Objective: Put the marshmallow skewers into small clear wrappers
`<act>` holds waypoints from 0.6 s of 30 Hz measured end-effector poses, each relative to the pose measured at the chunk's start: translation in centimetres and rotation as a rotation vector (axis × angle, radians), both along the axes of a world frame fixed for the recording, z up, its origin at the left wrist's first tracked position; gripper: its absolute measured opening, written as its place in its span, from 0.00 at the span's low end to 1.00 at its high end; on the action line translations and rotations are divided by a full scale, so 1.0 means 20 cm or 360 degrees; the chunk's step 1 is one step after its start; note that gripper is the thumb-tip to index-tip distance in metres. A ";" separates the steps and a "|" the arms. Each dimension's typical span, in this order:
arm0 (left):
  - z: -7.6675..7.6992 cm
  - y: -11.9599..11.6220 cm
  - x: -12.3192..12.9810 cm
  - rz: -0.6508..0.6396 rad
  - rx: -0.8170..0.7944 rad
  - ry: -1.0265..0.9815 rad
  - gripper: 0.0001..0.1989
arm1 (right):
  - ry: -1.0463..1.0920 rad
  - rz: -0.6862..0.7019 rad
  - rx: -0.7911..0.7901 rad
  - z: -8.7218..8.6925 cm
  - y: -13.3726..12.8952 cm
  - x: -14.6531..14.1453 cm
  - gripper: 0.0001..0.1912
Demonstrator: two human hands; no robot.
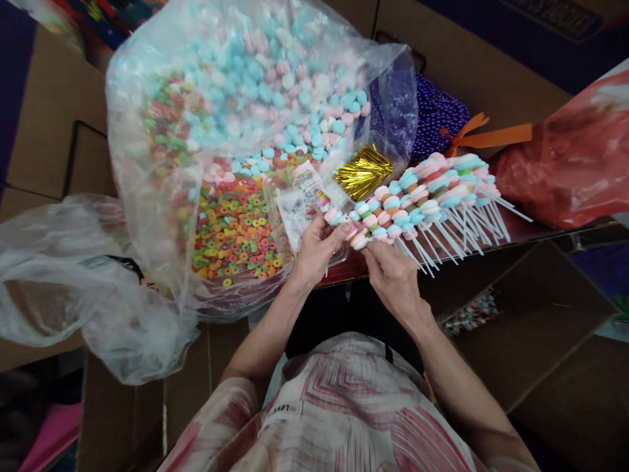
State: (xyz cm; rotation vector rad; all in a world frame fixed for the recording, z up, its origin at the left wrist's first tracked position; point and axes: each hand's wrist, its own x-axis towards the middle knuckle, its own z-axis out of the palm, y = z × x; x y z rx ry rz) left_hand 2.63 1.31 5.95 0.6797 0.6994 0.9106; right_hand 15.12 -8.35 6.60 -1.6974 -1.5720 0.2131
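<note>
My left hand (319, 248) is closed, thumb against fingers, on a candy skewer (333, 216) of pink and blue marshmallows. My right hand (393, 267) is closed near the skewer's other end, fingertips pinched beside a pale pink marshmallow. A small bright pink piece shows between the hands; its kind I cannot make out. Just beyond my right hand lies a pile of finished candy skewers (432, 190), their white sticks pointing toward me. Printed clear wrappers (305, 203) lie in a clear plastic tray beyond my left hand. Gold twist ties (364, 172) sit behind the skewers.
A large clear bag (147, 137) holds blue, pink and white marshmallows (265, 72) and gummy rings (236, 229). Purple beads (439, 115) and a red plastic bag (565, 157) lie to the right. Below the table edge stands an open cardboard box (531, 328) with colourful pieces inside.
</note>
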 end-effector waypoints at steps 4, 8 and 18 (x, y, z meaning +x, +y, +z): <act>0.00 0.03 -0.02 -0.0047 -0.0209 -0.0065 0.20 | 0.0551 0.0018 -0.0199 0.04 -0.01 -0.01 0.12; -0.02 0.04 -0.01 0.0019 -0.0384 -0.0058 0.13 | 0.1354 0.0043 -0.0481 0.06 0.00 0.02 0.16; -0.02 0.03 -0.02 -0.0107 -0.0124 0.0018 0.20 | 0.1818 0.0049 -0.0794 0.08 0.05 0.06 0.20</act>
